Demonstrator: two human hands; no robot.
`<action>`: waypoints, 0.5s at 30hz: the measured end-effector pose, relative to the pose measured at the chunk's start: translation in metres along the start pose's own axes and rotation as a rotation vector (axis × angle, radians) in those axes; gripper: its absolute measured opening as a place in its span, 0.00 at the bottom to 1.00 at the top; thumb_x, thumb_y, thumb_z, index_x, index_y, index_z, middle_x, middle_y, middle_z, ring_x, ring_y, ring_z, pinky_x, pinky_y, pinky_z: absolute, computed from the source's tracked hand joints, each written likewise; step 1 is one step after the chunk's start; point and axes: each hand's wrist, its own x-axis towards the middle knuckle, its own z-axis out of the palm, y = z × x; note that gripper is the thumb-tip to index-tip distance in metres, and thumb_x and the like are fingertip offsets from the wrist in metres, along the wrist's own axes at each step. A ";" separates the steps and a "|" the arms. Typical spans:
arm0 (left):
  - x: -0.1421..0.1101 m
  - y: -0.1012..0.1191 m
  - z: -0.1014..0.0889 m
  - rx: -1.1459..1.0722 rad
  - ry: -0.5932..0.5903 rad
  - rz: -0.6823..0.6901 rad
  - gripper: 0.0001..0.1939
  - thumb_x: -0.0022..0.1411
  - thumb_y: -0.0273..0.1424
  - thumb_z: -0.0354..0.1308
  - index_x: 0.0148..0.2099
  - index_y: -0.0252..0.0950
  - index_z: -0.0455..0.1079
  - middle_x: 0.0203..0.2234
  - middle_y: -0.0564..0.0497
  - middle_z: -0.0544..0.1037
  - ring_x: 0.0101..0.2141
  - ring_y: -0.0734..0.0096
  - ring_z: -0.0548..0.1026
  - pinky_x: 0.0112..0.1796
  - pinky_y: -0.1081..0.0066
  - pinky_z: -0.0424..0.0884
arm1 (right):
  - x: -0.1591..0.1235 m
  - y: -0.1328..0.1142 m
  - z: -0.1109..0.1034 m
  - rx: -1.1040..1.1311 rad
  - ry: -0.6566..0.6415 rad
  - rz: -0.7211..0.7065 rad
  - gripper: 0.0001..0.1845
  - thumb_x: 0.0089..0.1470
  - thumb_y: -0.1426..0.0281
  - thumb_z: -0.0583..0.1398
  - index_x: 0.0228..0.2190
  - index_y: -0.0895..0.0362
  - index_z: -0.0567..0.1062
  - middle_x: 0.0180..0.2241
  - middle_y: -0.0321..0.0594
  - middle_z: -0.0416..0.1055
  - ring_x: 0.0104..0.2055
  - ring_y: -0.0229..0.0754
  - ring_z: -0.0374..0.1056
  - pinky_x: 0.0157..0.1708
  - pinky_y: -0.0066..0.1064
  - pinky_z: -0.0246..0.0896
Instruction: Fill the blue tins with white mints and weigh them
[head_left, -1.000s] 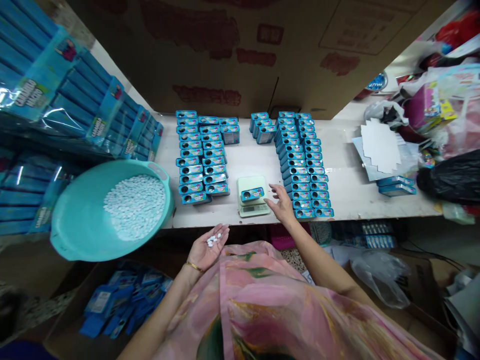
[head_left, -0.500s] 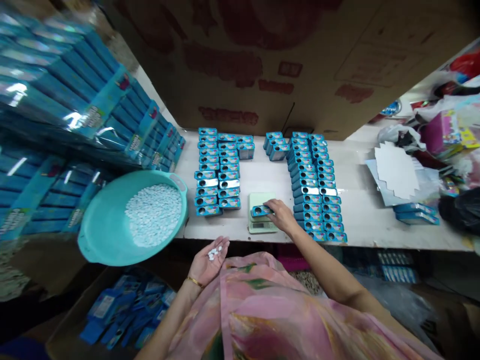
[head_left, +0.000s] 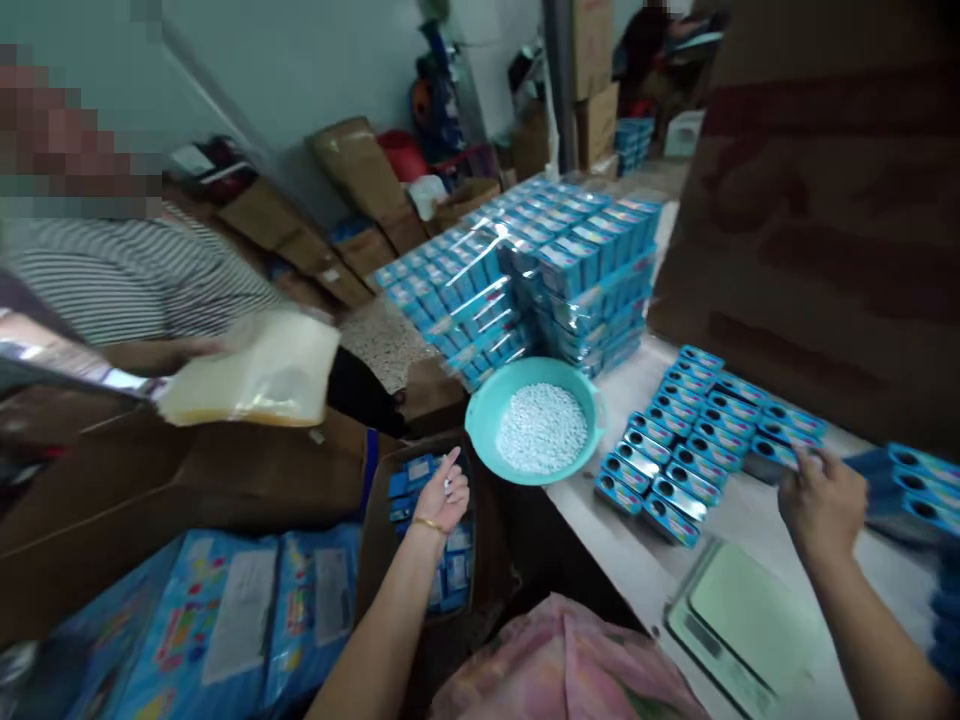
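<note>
In my left hand [head_left: 448, 495], fingers curl around a few small white tablets, with the index finger stretched out. It hovers beside the teal basin [head_left: 484, 455], over a carton of blue packs. A mass of white tablets [head_left: 544, 430] lies in the basin. My right hand [head_left: 825, 500], slightly blurred, is closed at the end of a small blue box [head_left: 776, 452] in a short row; its fingertips are partly hidden. Rows of similar blue boxes [head_left: 697, 445] stand to its left. The pale green kitchen scale [head_left: 750, 610] lies on the table below, its platform bare.
Plastic-wrapped stacks of blue boxes [head_left: 585, 270] rise behind the basin. A large brown carton [head_left: 810, 220] walls the table's back. At left, a person in a striped top [head_left: 142, 280] holds a yellowish plastic-wrapped bundle [head_left: 262, 370]. Blue printed packs [head_left: 210, 620] fill the lower left.
My view has swung left. My right hand has carried the blue box off the scale to the short row. My left hand has moved left towards the basin, its fingers curling over the tablets.
</note>
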 end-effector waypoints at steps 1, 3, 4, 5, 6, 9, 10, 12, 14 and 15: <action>0.000 0.011 -0.008 -0.024 0.032 0.057 0.09 0.61 0.30 0.43 0.39 0.35 0.64 0.13 0.61 0.54 0.10 0.86 0.52 0.09 0.85 0.45 | -0.003 -0.024 0.002 0.073 0.009 -0.025 0.15 0.50 0.62 0.50 0.35 0.50 0.72 0.45 0.59 0.62 0.51 0.53 0.56 0.43 0.45 0.52; 0.004 0.027 -0.023 -0.070 0.090 0.130 0.10 0.61 0.32 0.44 0.38 0.35 0.64 0.13 0.61 0.53 0.10 0.86 0.51 0.09 0.84 0.45 | -0.015 -0.095 0.003 0.414 -0.192 -0.089 0.18 0.46 0.58 0.54 0.35 0.57 0.72 0.38 0.53 0.68 0.45 0.54 0.61 0.43 0.48 0.54; 0.007 0.033 -0.030 -0.090 0.108 0.148 0.10 0.60 0.34 0.44 0.38 0.35 0.64 0.13 0.61 0.53 0.10 0.87 0.51 0.09 0.85 0.44 | -0.024 -0.138 0.004 0.597 -0.443 -0.106 0.18 0.47 0.57 0.54 0.35 0.56 0.72 0.37 0.49 0.69 0.43 0.50 0.63 0.43 0.46 0.56; 0.010 0.039 -0.035 -0.105 0.119 0.157 0.11 0.60 0.34 0.44 0.38 0.35 0.64 0.13 0.61 0.52 0.10 0.87 0.51 0.09 0.85 0.44 | -0.035 -0.184 0.007 0.766 -0.703 -0.116 0.18 0.47 0.57 0.54 0.35 0.56 0.72 0.37 0.46 0.70 0.41 0.47 0.65 0.43 0.43 0.58; 0.013 0.045 -0.039 -0.119 0.125 0.166 0.11 0.61 0.34 0.44 0.37 0.34 0.64 0.13 0.61 0.52 0.10 0.87 0.51 0.09 0.85 0.44 | -0.045 -0.231 0.012 0.906 -0.960 -0.111 0.20 0.47 0.57 0.55 0.38 0.55 0.71 0.38 0.44 0.70 0.42 0.45 0.64 0.44 0.41 0.57; 0.012 0.073 -0.049 -0.147 0.145 0.194 0.10 0.62 0.28 0.43 0.37 0.34 0.65 0.12 0.61 0.51 0.09 0.87 0.50 0.09 0.85 0.45 | -0.077 -0.356 0.045 1.238 -1.397 0.140 0.27 0.45 0.54 0.56 0.45 0.55 0.67 0.42 0.43 0.69 0.44 0.43 0.64 0.44 0.39 0.58; 0.008 0.085 -0.054 -0.150 0.145 0.213 0.10 0.62 0.26 0.42 0.38 0.34 0.65 0.12 0.61 0.51 0.09 0.87 0.51 0.09 0.85 0.45 | -0.086 -0.392 0.061 1.299 -1.485 0.267 0.28 0.45 0.53 0.56 0.45 0.56 0.66 0.44 0.44 0.67 0.45 0.42 0.63 0.45 0.38 0.57; -0.009 0.109 -0.071 -0.141 0.130 0.259 0.13 0.61 0.21 0.40 0.41 0.33 0.65 0.12 0.61 0.53 0.10 0.87 0.52 0.09 0.85 0.47 | -0.100 -0.456 0.098 1.363 -1.570 0.451 0.32 0.43 0.51 0.56 0.46 0.57 0.64 0.48 0.48 0.63 0.48 0.43 0.61 0.47 0.38 0.54; -0.032 0.129 -0.101 -0.125 0.133 0.309 0.16 0.59 0.18 0.41 0.45 0.34 0.64 0.13 0.60 0.54 0.10 0.87 0.54 0.09 0.86 0.47 | -0.108 -0.516 0.138 1.385 -1.610 0.543 0.35 0.41 0.49 0.56 0.47 0.56 0.62 0.52 0.49 0.57 0.52 0.44 0.56 0.49 0.38 0.50; -0.043 0.136 -0.121 -0.123 0.140 0.317 0.17 0.58 0.18 0.43 0.46 0.35 0.64 0.13 0.60 0.55 0.11 0.87 0.54 0.09 0.86 0.48 | -0.110 -0.546 0.157 1.383 -1.619 0.567 0.35 0.41 0.49 0.56 0.48 0.55 0.61 0.53 0.48 0.55 0.54 0.44 0.54 0.50 0.39 0.49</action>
